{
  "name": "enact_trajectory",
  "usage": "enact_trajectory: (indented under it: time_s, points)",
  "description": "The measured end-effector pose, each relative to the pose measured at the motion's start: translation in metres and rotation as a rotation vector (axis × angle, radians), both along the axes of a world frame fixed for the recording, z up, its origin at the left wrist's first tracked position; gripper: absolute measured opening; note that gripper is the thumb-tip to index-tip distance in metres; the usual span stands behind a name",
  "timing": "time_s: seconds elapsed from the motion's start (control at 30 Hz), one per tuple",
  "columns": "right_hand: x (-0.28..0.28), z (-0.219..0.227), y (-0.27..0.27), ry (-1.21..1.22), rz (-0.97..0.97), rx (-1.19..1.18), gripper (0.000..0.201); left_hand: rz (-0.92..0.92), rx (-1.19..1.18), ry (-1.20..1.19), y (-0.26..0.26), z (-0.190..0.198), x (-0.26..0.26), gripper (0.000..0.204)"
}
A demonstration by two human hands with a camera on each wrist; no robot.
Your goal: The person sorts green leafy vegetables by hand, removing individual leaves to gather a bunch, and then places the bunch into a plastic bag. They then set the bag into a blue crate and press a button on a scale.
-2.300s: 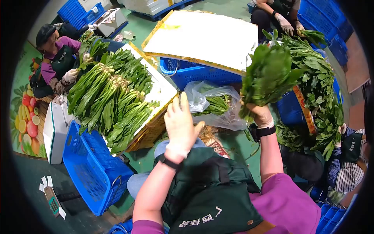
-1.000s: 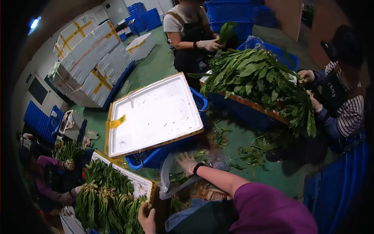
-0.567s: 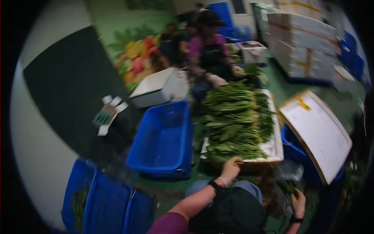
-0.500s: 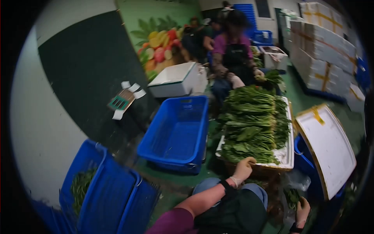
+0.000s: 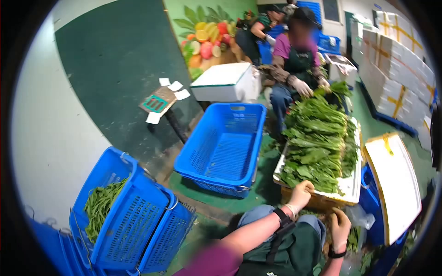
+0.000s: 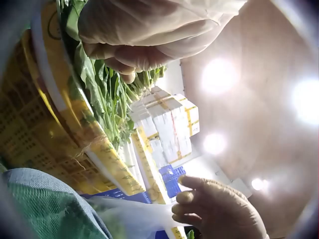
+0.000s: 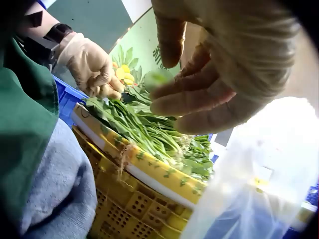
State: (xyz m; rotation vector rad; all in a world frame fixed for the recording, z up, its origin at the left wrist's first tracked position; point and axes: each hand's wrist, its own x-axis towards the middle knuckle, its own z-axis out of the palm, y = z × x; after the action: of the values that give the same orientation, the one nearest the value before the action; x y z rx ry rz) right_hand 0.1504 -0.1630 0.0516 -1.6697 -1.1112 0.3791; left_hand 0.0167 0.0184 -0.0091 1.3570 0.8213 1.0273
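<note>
Leafy greens (image 5: 317, 142) lie in rows in a white foam box (image 5: 353, 195) edged with yellow tape, in front of the knees. My gloved left hand (image 5: 300, 195) is at the near edge of this box, its fingers loosely bent beside the leaves; nothing shows in its grasp. In the left wrist view the greens (image 6: 107, 94) lie just beneath that glove. My gloved right hand (image 5: 340, 227) hovers right of the knees, near a clear plastic bag (image 5: 361, 216). The right wrist view shows its fingers (image 7: 199, 97) loosely bent, thumb apart, holding nothing.
An upright blue crate (image 5: 223, 152) stands left of the foam box. Tilted blue crates (image 5: 133, 221), one with greens, are at lower left. A scale (image 5: 159, 102) stands behind. Another person (image 5: 299, 60) sits beyond the box. A foam lid (image 5: 396, 184) leans at right.
The view has swung left from the right-hand side. The bunch earlier in the right hand is gone from it. That hand has risen from beside the bag toward the foam box.
</note>
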Motion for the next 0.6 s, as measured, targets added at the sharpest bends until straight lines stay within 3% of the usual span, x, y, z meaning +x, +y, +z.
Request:
enact_trajectory:
  time_s: [0.03, 0.17, 0.33, 0.6]
  points:
    - [-0.008, 0.01, 0.002, -0.031, 0.001, -0.01, 0.02, 0.031, 0.123, 0.012, 0.005, -0.021, 0.006, 0.027]
    - [-0.003, -0.009, 0.002, -0.072, -0.012, -0.049, 0.019, -0.226, -0.191, 0.083, 0.002, -0.011, -0.001, 0.014]
    - [0.006, -0.026, -0.005, -0.021, -0.068, -0.135, 0.02, -0.367, 0.017, 0.345, -0.007, -0.003, -0.001, 0.018]
    - [0.012, -0.001, -0.008, -0.193, -0.023, -0.382, 0.059, -0.487, -0.006, 0.454, -0.007, -0.004, 0.008, 0.018]
